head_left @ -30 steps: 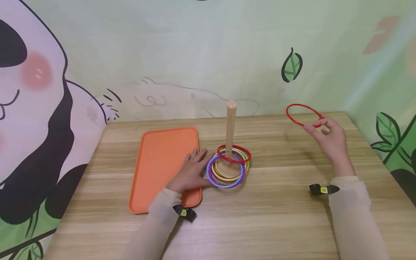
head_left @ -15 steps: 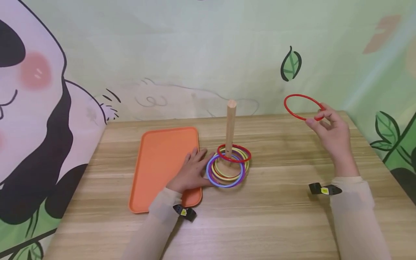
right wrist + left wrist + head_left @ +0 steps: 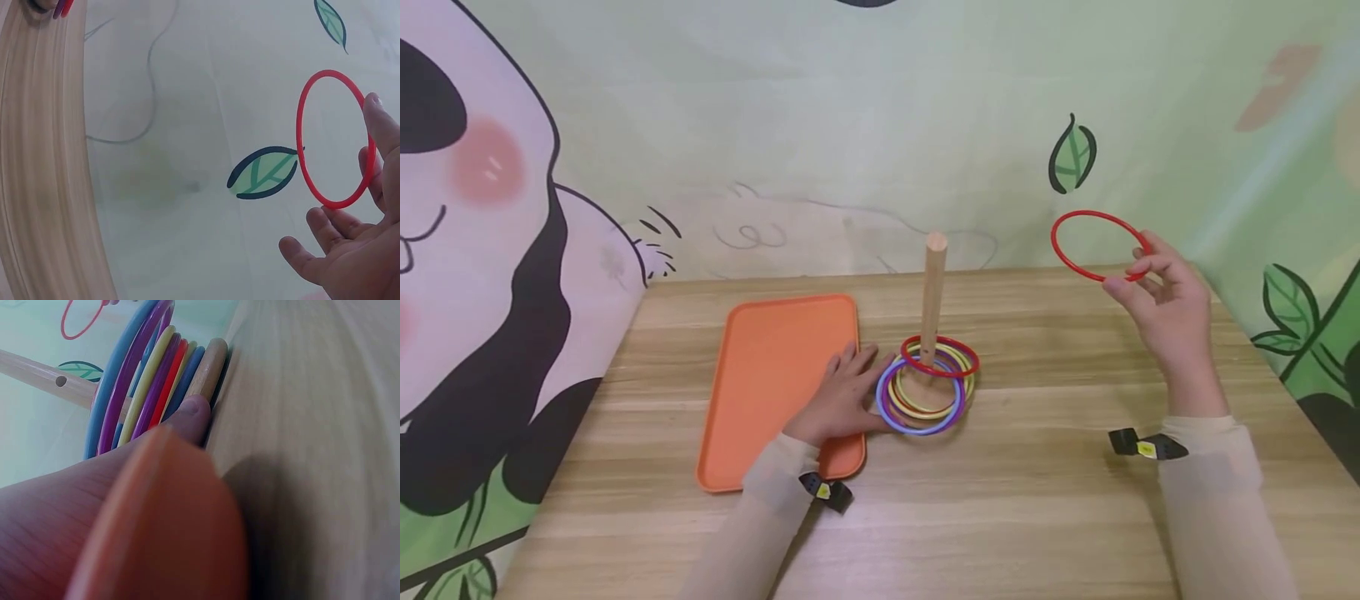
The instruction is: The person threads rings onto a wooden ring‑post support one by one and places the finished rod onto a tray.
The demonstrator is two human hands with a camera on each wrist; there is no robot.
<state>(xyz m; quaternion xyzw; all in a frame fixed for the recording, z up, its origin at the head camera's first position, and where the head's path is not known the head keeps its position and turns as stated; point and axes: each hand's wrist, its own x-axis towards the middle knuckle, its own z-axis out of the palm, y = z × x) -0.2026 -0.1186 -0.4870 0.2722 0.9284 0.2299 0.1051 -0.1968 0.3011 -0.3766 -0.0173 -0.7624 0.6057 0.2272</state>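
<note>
My right hand (image 3: pixel 1172 308) pinches a red ring (image 3: pixel 1058 246) between thumb and fingers, raised above the table's back right. In the right wrist view the ring (image 3: pixel 300 125) stands tilted against the backdrop. A wooden peg (image 3: pixel 932 292) rises upright at the middle of the table. Several coloured rings lie stacked round its foot, with a red ring (image 3: pixel 970 371) and a blue ring (image 3: pixel 882 408) on top. My left hand (image 3: pixel 842 400) holds the stand's base from the left. Its thumb (image 3: pixel 190 415) presses the wooden base (image 3: pixel 209 365); its fingertips are partly hidden by rings.
An orange tray (image 3: pixel 767 375) lies left of the stand, partly under my left hand and wrist. The wooden table (image 3: pixel 1037 500) ends at a printed backdrop (image 3: pixel 820 125) with a panda and leaves.
My right hand has risen slightly with the red ring, which has also shifted a little left. The left hand, stand and stacked rings keep their places.
</note>
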